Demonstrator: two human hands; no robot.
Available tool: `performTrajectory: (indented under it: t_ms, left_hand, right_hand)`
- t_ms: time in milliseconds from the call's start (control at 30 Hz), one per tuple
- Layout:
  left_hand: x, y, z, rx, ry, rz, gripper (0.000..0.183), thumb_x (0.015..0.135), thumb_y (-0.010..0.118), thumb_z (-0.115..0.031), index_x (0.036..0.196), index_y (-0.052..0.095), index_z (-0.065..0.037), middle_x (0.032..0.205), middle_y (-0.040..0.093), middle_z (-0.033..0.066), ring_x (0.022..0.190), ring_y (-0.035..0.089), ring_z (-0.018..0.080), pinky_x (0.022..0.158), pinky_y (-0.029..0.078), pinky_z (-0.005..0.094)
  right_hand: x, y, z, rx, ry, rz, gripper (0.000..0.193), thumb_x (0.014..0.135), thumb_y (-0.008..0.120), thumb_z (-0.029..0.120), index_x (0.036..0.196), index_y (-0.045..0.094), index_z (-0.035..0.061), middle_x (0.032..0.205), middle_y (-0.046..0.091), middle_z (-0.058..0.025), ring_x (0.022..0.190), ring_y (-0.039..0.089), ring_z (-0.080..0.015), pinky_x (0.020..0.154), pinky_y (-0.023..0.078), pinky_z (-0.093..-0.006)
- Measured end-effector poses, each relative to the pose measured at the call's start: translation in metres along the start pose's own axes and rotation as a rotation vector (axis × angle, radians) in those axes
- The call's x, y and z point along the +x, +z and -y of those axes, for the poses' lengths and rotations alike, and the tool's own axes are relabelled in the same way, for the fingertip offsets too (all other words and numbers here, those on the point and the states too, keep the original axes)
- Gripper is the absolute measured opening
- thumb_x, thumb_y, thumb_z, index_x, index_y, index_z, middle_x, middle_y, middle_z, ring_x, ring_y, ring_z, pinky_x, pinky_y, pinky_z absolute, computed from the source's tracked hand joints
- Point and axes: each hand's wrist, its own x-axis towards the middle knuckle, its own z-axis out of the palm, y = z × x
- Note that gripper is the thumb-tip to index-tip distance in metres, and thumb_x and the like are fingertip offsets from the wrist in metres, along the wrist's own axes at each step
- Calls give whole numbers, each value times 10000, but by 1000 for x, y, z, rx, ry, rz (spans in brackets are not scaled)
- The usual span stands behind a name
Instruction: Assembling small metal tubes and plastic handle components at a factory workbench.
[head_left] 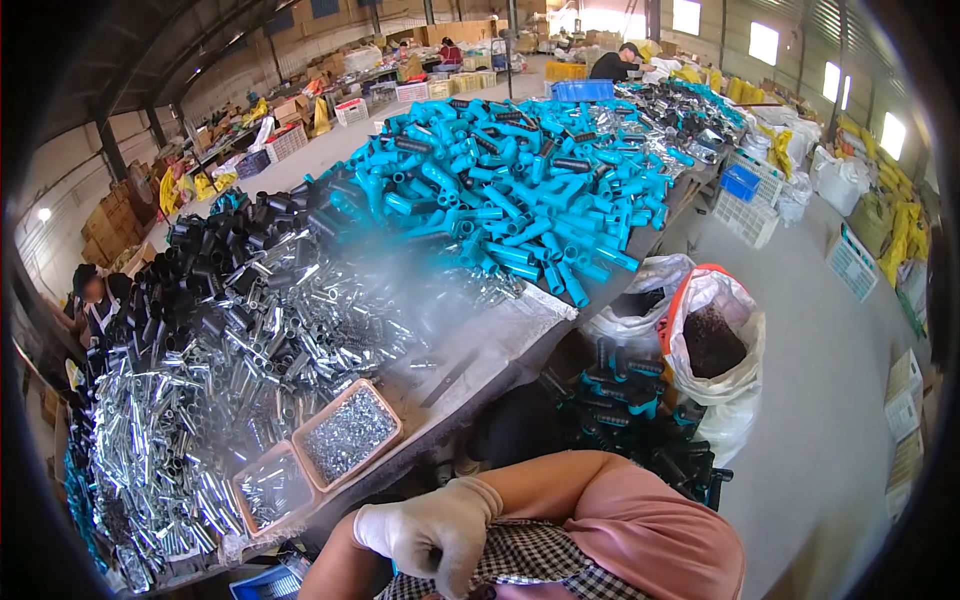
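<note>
My right hand [430, 530], in a white knit glove, is held low in front of my checked apron [540, 553], against my bare left arm [335, 562]. Its fingers are curled loosely down, with a dark hollow beside the thumb; anything inside is hidden. My left hand does not show. Just beyond on the bench are two pinkish trays: one holds small metal parts [350, 432], the other longer metal pins [275, 490]. Beside them spreads a heap of shiny metal tubes [150, 450]. Black sleeves [235, 235] and turquoise plastic handles [480, 190] are piled farther off.
White sacks [725, 330], one with an orange rim, stand right of the bench near black-and-turquoise handles [620, 395] piled low. Co-workers sit at the far left [105, 300] and far back [615, 65]. White crates [752, 195] and yellow bags [905, 235] line the right side.
</note>
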Motion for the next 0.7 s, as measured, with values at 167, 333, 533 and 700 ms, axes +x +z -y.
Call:
performTrajectory:
  t_ms: [167, 333, 533, 700]
  left_hand:
    - [14, -4, -16, 219, -6, -69, 317, 703, 743, -36, 1012, 674, -27, 1051, 672, 153, 1013, 653, 275, 883, 515, 390]
    - [2, 8, -1, 649, -242, -162, 236, 741, 758, -329, 757, 723, -96, 695, 678, 149, 667, 682, 328, 598, 530, 400]
    - [13, -7, -27, 198, -521, 138, 217, 816, 748, -253, 778, 699, -45, 608, 622, 100, 537, 572, 176, 561, 487, 344]
    - [17, -11, -21, 339, -648, -89, 243, 838, 749, -204, 722, 669, -6, 571, 590, 57, 526, 475, 106, 530, 441, 314]
  right_hand:
    - [-39, -14, -11, -1145, 398, -605, 478, 906, 582, 525, 934, 622, 49, 751, 662, -160, 717, 655, -348, 657, 517, -445]
    - [-69, -26, -10, -853, 820, -342, 334, 898, 616, 439, 880, 625, 106, 715, 636, -143, 676, 638, -366, 609, 492, -465]
    - [-76, -60, 26, -932, 455, -131, 149, 824, 692, 191, 933, 665, 94, 833, 618, -71, 804, 618, -287, 710, 495, -429]
    - [-126, -132, 57, -1468, 597, -667, 192, 768, 725, 135, 936, 664, 63, 909, 683, -127, 831, 660, -338, 714, 527, -419]
